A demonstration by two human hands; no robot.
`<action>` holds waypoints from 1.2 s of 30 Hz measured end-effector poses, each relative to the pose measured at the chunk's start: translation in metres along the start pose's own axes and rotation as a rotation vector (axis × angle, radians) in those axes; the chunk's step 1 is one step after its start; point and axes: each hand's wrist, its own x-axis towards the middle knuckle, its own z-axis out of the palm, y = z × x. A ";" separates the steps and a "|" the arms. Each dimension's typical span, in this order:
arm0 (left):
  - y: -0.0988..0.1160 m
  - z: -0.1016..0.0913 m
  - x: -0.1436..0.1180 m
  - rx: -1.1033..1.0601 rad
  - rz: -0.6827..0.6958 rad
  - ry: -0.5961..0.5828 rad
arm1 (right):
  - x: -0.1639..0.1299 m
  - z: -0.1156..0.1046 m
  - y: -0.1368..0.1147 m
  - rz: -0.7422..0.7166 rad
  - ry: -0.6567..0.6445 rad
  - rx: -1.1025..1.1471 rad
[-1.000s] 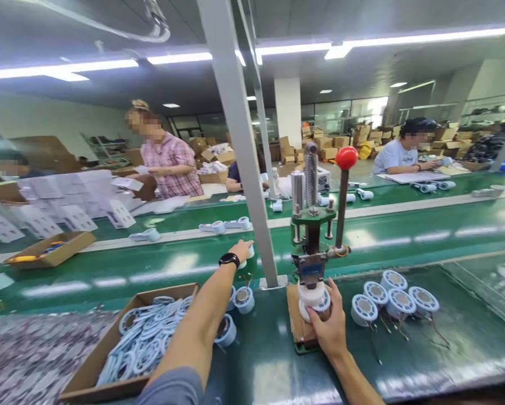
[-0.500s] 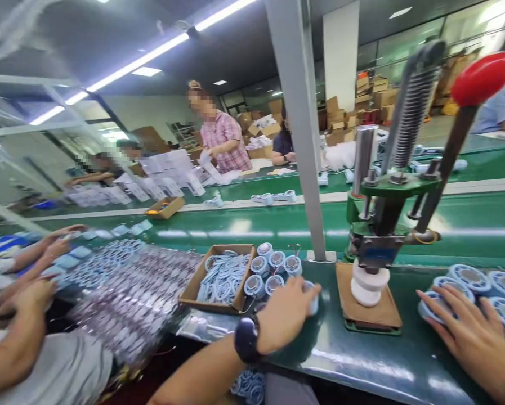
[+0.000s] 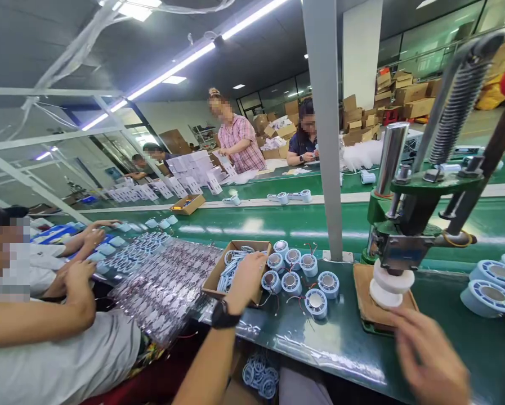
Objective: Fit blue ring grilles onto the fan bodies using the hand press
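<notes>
My left hand point(image 3: 246, 284), with a dark watch on the wrist, is over the right side of a cardboard box point(image 3: 213, 283) of light-blue plastic rings point(image 3: 231, 270). Its fingertips are partly hidden, so I cannot tell what they hold. Beside the box stand several round light-blue housings point(image 3: 316, 304) with silver discs and thin wires. My right hand point(image 3: 432, 351) is slightly blurred, fingers apart, at the front right edge of the brown pad point(image 3: 364, 287) under a green hand press point(image 3: 406, 250). The press's white round head point(image 3: 389, 287) is low over the pad.
More blue housings point(image 3: 491, 295) sit to the right of the press. Sheets of clear-wrapped parts point(image 3: 163, 287) lie left of the box, near a co-worker's arms point(image 3: 81, 281). A grey post point(image 3: 330, 140) rises behind. A green conveyor point(image 3: 244, 225) runs across the back.
My left hand has gone from a blue housing on the bench to the box of rings. My right hand has left the right-hand housings for the press pad. The view has swung left.
</notes>
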 end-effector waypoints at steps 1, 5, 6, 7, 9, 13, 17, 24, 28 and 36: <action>-0.023 -0.003 0.005 0.000 -0.001 -0.039 | 0.002 0.020 -0.026 -0.067 -0.056 0.027; -0.076 -0.003 0.019 -0.010 0.012 -0.113 | 0.010 0.098 -0.096 -0.074 -0.165 -0.064; -0.081 -0.002 0.021 -0.015 0.008 -0.099 | 0.009 0.109 -0.103 -0.069 -0.168 -0.088; -0.084 -0.003 0.020 -0.020 -0.004 -0.069 | 0.006 0.115 -0.105 -0.071 -0.165 -0.097; -0.086 -0.006 0.014 -0.036 -0.049 0.031 | -0.004 0.112 -0.102 -0.094 -0.146 -0.060; -0.060 0.002 -0.025 -0.111 -0.157 0.241 | -0.023 0.069 -0.080 -0.067 -0.147 0.177; 0.023 0.054 -0.075 -0.419 0.022 0.123 | -0.029 0.030 -0.065 0.010 -0.188 0.326; 0.089 0.106 -0.090 -0.507 0.059 0.112 | -0.037 0.013 -0.055 0.184 -0.249 0.426; 0.076 0.097 -0.090 -0.520 0.190 -0.052 | -0.038 0.019 -0.057 0.232 -0.206 0.406; 0.099 0.102 -0.097 -0.513 0.021 0.114 | -0.037 0.018 -0.059 0.166 -0.284 0.332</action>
